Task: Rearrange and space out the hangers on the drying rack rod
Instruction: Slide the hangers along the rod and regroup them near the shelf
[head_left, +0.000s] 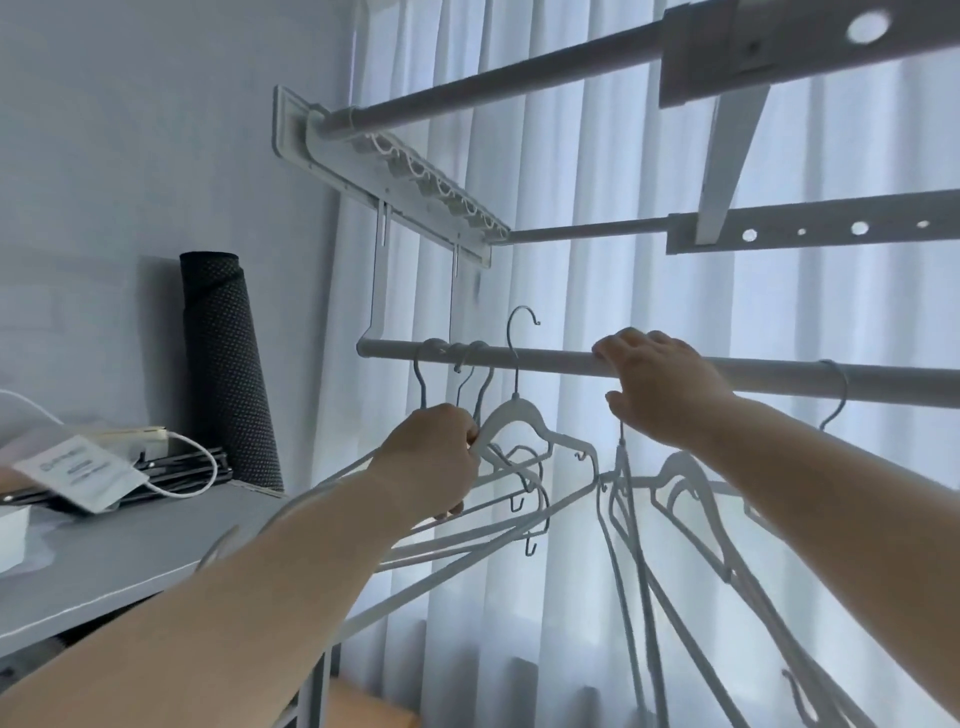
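A grey rod (550, 361) of the drying rack runs left to right at hand height. Several white hangers hang bunched near its left end (457, 353). My left hand (431, 457) grips one white hanger (519, 415) by its shoulder; its hook (519, 322) stands lifted above the rod. My right hand (660, 384) reaches over the rod with curled fingers, and a hanger's neck (622, 441) drops from under it; whether it holds the hook is hidden. More white hangers (691, 488) hang below it. One further hook (836, 384) sits on the rod at the right.
Two higher rack rods (493, 88) and a perforated bracket (831, 228) lie above. White curtains (571, 286) hang behind. To the left a grey shelf (130, 551) carries a rolled dark mat (228, 374), a white cable and a packet.
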